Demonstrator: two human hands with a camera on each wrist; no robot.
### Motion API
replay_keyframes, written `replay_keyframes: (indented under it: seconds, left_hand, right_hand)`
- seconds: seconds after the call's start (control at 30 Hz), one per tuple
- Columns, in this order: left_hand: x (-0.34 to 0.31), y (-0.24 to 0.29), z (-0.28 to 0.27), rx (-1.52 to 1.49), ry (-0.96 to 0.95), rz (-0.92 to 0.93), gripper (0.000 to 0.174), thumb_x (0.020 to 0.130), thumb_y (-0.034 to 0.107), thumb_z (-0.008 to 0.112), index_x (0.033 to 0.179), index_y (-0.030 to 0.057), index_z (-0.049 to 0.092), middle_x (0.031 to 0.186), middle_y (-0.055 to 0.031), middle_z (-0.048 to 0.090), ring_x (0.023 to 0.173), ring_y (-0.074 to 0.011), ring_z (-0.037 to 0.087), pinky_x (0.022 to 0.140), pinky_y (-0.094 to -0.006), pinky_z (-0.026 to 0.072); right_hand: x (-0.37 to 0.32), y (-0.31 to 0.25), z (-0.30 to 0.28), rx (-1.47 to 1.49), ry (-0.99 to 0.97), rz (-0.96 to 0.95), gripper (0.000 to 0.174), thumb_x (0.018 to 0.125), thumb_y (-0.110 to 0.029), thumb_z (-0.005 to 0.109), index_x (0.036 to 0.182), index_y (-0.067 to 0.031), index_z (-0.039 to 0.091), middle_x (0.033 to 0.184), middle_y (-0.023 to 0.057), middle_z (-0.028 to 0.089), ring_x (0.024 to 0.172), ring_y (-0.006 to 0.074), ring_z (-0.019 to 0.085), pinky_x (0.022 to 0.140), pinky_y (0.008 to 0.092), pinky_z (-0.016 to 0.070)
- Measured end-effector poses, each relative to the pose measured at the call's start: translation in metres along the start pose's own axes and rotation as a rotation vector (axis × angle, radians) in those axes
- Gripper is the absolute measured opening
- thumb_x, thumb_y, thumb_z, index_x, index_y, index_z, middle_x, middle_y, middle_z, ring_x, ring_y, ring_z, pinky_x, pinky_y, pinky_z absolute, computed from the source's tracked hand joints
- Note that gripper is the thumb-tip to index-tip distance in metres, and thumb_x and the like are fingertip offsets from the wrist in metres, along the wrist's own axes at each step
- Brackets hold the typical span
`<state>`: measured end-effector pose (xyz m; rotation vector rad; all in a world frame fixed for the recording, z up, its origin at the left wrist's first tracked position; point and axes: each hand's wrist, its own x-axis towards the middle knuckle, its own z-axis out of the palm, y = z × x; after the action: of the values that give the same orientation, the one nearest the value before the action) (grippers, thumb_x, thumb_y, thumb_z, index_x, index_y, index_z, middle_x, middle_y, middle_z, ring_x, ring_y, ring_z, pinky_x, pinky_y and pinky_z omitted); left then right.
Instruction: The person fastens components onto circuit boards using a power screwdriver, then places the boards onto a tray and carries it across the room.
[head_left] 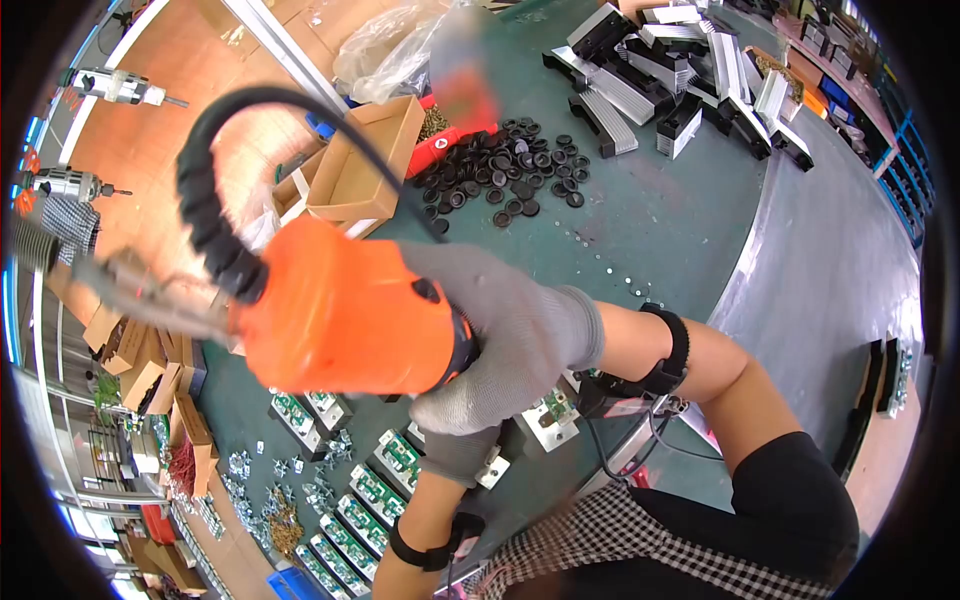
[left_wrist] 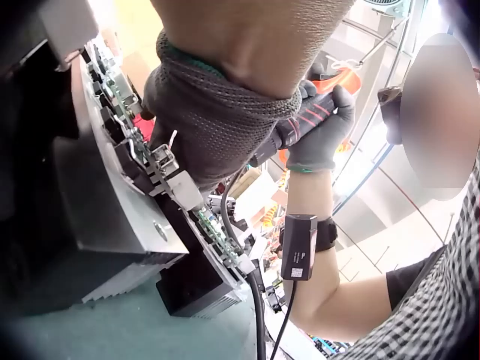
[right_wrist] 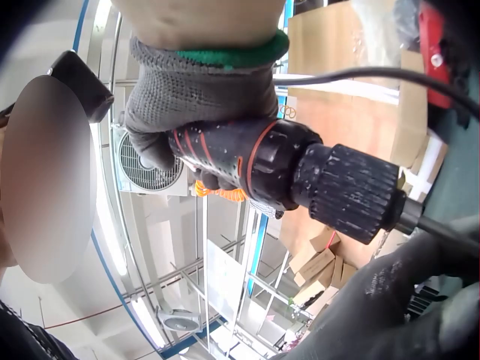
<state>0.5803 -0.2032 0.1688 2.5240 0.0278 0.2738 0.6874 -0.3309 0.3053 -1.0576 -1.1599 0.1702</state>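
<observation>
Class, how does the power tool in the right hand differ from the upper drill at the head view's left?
The power tool is orange and dark; the upper drill looks mostly silver-grey. The right hand grips the power tool; no hand touches the upper drill. Both end in a slim bit.

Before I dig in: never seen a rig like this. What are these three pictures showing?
There's no robot: a person works with two gloved hands. The head picture comes from a camera worn on the head, looking forward and down; the other two come from cameras on each wrist. The right hand grips a corded, orange-backed power driver. The left hand is close to the driver's bit; its fingers are too hidden to tell whether it holds anything. On the green table lie black round caps, finned metal housings, a row of circuit boards and small metal parts.
</observation>
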Motion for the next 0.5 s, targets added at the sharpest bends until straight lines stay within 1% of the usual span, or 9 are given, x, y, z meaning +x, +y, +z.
replay_keyframes:
  seconds: [0.1, 0.17, 0.2, 0.23, 0.27, 0.33, 0.37, 0.4, 0.5]
  left_hand:
    - [0.000, 0.017, -0.005, 0.143, -0.007, 0.021, 0.037, 0.075, 0.037, 0.073, 0.097, 0.0078, 0.069, 0.085, -0.0116, 0.068, 0.076, -0.0314, 0.065, 0.066, -0.0410, 0.0499]
    - [-0.003, 0.024, -0.009, 0.273, -0.043, 0.042, 0.037, 0.075, 0.036, 0.073, 0.099, 0.0086, 0.068, 0.089, -0.0119, 0.068, 0.081, -0.0315, 0.065, 0.070, -0.0417, 0.0495]
    - [-0.004, 0.033, -0.016, 0.328, -0.090, 0.006, 0.043, 0.077, 0.038, 0.070, 0.109, 0.0100, 0.065, 0.106, -0.0112, 0.065, 0.097, -0.0312, 0.062, 0.082, -0.0431, 0.0465]
    - [-0.005, 0.030, -0.011, 0.340, -0.053, 0.000, 0.044, 0.080, 0.038, 0.067, 0.114, 0.0104, 0.062, 0.113, -0.0111, 0.062, 0.103, -0.0308, 0.059, 0.087, -0.0432, 0.0442]
    - [-0.009, 0.022, -0.002, 0.350, -0.012, -0.009, 0.046, 0.082, 0.037, 0.065, 0.120, 0.0109, 0.059, 0.119, -0.0109, 0.059, 0.109, -0.0304, 0.056, 0.092, -0.0433, 0.0418]
    - [-0.017, -0.004, 0.011, 0.383, -0.067, 0.056, 0.049, 0.087, 0.037, 0.059, 0.129, 0.0115, 0.053, 0.128, -0.0106, 0.054, 0.119, -0.0294, 0.050, 0.100, -0.0430, 0.0370]
    - [-0.020, -0.026, 0.011, 0.406, -0.165, 0.134, 0.050, 0.089, 0.036, 0.056, 0.133, 0.0118, 0.049, 0.132, -0.0105, 0.051, 0.123, -0.0288, 0.047, 0.103, -0.0427, 0.0345]
    - [-0.021, -0.034, 0.009, 0.427, -0.262, 0.212, 0.051, 0.091, 0.035, 0.053, 0.137, 0.0120, 0.045, 0.135, -0.0103, 0.048, 0.126, -0.0282, 0.044, 0.106, -0.0424, 0.0320]
    - [-0.019, -0.034, 0.008, 0.327, -0.364, 0.141, 0.050, 0.095, 0.033, 0.048, 0.140, 0.0125, 0.040, 0.141, -0.0102, 0.043, 0.132, -0.0268, 0.036, 0.111, -0.0410, 0.0260]
  right_hand:
    - [0.009, 0.001, 0.003, 0.027, -0.011, 0.092, 0.038, 0.065, -0.009, 0.063, 0.101, -0.0026, 0.050, 0.075, 0.0084, 0.055, 0.066, 0.0215, 0.053, 0.065, 0.0327, 0.0453]
    - [0.008, 0.008, 0.007, -0.074, 0.115, 0.047, 0.040, 0.065, -0.009, 0.063, 0.102, -0.0028, 0.050, 0.077, 0.0107, 0.056, 0.068, 0.0274, 0.057, 0.065, 0.0361, 0.0462]
    - [0.007, 0.006, 0.008, -0.106, 0.164, 0.044, 0.040, 0.065, -0.008, 0.063, 0.102, -0.0029, 0.050, 0.077, 0.0114, 0.056, 0.070, 0.0293, 0.058, 0.065, 0.0370, 0.0464]
    - [0.006, 0.005, 0.009, -0.138, 0.211, 0.041, 0.040, 0.065, -0.008, 0.063, 0.103, -0.0029, 0.050, 0.078, 0.0121, 0.057, 0.071, 0.0313, 0.059, 0.065, 0.0379, 0.0465]
    - [0.002, 0.005, 0.011, -0.155, 0.292, 0.000, 0.042, 0.065, -0.007, 0.064, 0.105, -0.0039, 0.050, 0.082, 0.0138, 0.057, 0.076, 0.0358, 0.059, 0.067, 0.0394, 0.0473]
    - [-0.007, 0.001, 0.010, -0.264, 0.316, -0.026, 0.050, 0.065, -0.008, 0.069, 0.110, -0.0018, 0.050, 0.092, 0.0112, 0.057, 0.077, 0.0262, 0.059, 0.070, 0.0337, 0.0476]
    - [-0.010, 0.000, 0.010, -0.319, 0.328, -0.037, 0.053, 0.064, -0.008, 0.072, 0.112, -0.0008, 0.050, 0.097, 0.0099, 0.057, 0.077, 0.0214, 0.058, 0.072, 0.0308, 0.0477]
    - [-0.011, 0.001, 0.011, -0.320, 0.347, -0.070, 0.056, 0.062, -0.007, 0.074, 0.112, -0.0013, 0.050, 0.095, 0.0097, 0.058, 0.079, 0.0214, 0.060, 0.073, 0.0311, 0.0481]
    - [-0.010, 0.000, 0.011, -0.175, 0.359, -0.100, 0.046, 0.065, -0.003, 0.065, 0.108, -0.0063, 0.049, 0.084, 0.0124, 0.055, 0.074, 0.0347, 0.057, 0.066, 0.0360, 0.0469]
